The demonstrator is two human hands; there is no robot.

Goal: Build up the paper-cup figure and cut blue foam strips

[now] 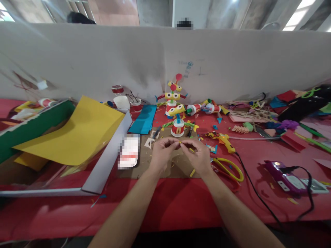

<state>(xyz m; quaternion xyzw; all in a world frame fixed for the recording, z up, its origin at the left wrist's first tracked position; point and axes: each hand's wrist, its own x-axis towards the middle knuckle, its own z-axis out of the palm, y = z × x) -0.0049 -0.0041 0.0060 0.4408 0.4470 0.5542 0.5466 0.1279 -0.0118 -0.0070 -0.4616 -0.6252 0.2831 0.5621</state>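
Above a brown cardboard sheet (pixel 144 165), my left hand (pixel 164 151) and my right hand (pixel 196 155) meet fingertip to fingertip. Both are closed in a pinch on a small yellow piece (pixel 180 142), mostly covered by the fingers; it looks like paper. Just behind them stands a paper-cup figure (pixel 178 128) with a yellow head, a blue folded neck and green folded arms. Yellow-handled scissors (pixel 230 167) lie by my right wrist. A yellow glue gun (pixel 225 142) rests on its side further right. Yellow and blue scraps are strewn around the hands.
More cup figures (pixel 172 96) stand or lie at the back against a white partition (pixel 103 62). On the left, a box (pixel 108 155) holds yellow sheets (pixel 77 134). Blue sheets (pixel 143 119) lie beside it. A purple power strip (pixel 284 179) with a black cable sits at right.
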